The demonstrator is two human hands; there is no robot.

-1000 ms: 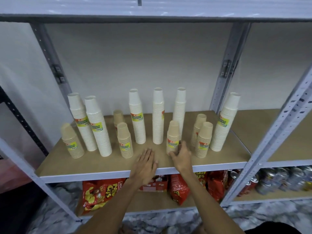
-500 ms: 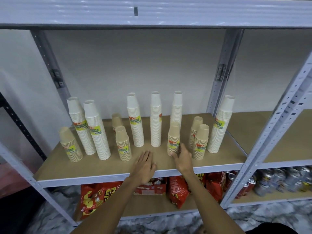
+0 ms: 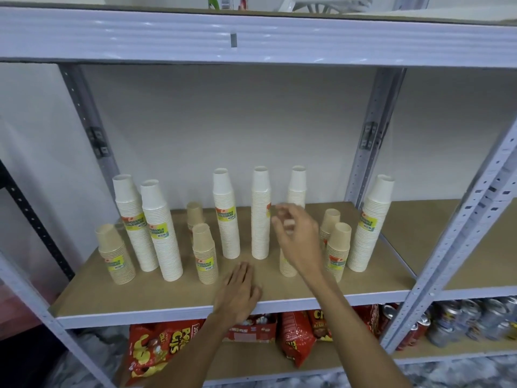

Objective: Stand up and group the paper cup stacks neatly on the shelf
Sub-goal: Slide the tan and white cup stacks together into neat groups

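Several paper cup stacks stand upright on the brown shelf board (image 3: 156, 295). Tall white stacks: two at the left (image 3: 162, 233), three in the middle (image 3: 260, 217), one at the right (image 3: 369, 228). Short brown stacks stand between them, one at the far left (image 3: 114, 256), one left of centre (image 3: 205, 254), two at the right (image 3: 337, 250). My right hand (image 3: 296, 236) is raised with fingers loosely spread in front of a short brown stack (image 3: 286, 266), which it mostly hides, and holds nothing. My left hand (image 3: 239, 292) lies flat and empty on the board's front edge.
Grey metal uprights (image 3: 372, 141) frame the bay; a slanted post (image 3: 458, 239) borders the right side. Below sit red snack bags (image 3: 152, 351) and drink cans (image 3: 475, 320). An upper shelf beam (image 3: 251, 37) spans overhead. More brown board extends to the right (image 3: 414, 242).
My right hand has lifted from the base of the short brown stack to above it, fingers spreading. The left hand stays on the shelf edge. The view has moved closer and higher.
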